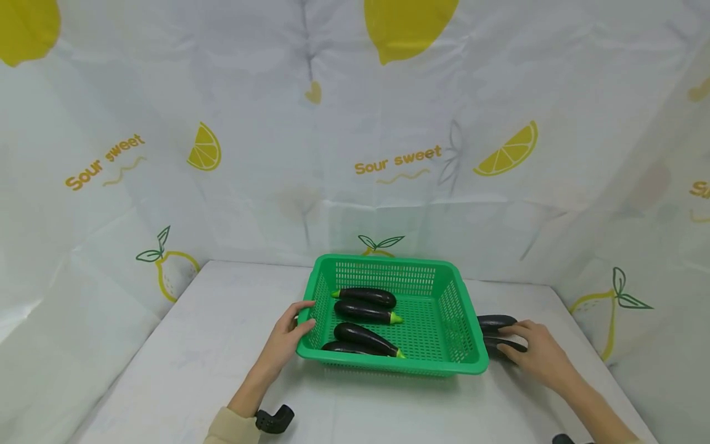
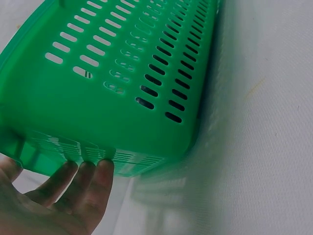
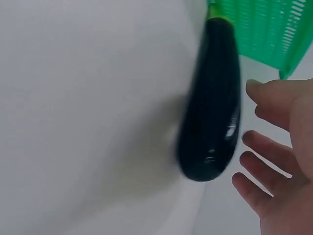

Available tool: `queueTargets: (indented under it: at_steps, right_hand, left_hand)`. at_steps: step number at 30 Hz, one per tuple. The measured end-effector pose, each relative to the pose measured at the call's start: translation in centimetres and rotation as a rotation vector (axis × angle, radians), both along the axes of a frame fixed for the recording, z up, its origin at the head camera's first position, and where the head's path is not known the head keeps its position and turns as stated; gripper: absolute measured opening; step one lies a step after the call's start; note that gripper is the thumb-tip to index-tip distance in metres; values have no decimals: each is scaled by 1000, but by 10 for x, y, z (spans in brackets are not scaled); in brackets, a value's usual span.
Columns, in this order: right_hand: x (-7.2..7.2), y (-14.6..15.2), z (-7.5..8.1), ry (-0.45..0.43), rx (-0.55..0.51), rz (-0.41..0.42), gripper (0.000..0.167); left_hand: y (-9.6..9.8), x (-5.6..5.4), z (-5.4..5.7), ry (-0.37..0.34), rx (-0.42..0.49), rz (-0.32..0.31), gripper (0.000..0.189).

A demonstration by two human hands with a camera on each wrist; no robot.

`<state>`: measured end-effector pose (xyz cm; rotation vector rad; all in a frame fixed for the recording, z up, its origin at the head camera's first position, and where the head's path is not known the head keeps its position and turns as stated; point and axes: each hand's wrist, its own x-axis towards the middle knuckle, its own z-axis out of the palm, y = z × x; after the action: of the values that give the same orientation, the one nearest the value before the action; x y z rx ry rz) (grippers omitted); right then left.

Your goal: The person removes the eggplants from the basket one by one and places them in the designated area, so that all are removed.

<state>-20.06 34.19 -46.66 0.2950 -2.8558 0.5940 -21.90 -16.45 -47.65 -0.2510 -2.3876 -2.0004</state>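
Observation:
A green plastic basket (image 1: 394,366) with slotted walls holds several dark purple eggplants (image 1: 363,311) on its left side. My left hand (image 1: 281,342) grips the basket's left rim; in the left wrist view its fingers (image 2: 80,188) lie against the slotted wall. To the right of the basket are two more eggplants (image 1: 497,322), partly hidden by the basket and by my right hand (image 1: 535,354). That hand reaches over them with its fingers spread. Seen from the right wrist, an eggplant (image 3: 211,105) lies beside the fingertips, its green stem end toward the basket, and nothing is gripped.
The basket stands on a white-covered table (image 1: 222,333). Behind it and at both sides hangs a white sheet (image 1: 266,142) printed with lemons and words. Each wrist wears a black device, the left one (image 1: 275,420) near the table's front.

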Motion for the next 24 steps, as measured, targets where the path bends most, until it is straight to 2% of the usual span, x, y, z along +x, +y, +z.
queueTargets:
  at_steps: [7,12,18,24]
  right_hand:
    - [7,-16,34,135,-37,82,23]
    - [11,-31,55,198,-22,102,22]
    - [13,-52,80,175,-49,126,21]
    - [12,-75,104,102,-80,153,27]
  left_hand:
    - [0,1,0,1,-5,6,44]
    - [0,0,-1,-3,-8,7,43]
    - [0,0,-1,-7,-14,16,42]
    - [0,-1,0,-10,-10,12,42]
